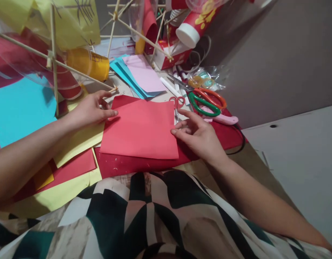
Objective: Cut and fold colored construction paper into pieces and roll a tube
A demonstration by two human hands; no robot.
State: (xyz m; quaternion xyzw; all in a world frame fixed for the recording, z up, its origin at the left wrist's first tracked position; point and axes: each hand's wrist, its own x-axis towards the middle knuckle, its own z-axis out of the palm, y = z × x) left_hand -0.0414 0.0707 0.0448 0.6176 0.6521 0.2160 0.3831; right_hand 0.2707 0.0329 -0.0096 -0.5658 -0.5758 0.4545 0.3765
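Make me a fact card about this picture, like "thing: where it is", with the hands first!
Left hand: at the left side of the red paper
Right hand: thumb at the red paper's right edge
Big scissors: right of the red paper, green and orange handles
Small scissors: near the paper's upper right corner, red handles
Pink paper: on blue sheets
Orange cup: behind a wooden stick

Garment [109, 216] with curved and angular dark green, white, beige patches
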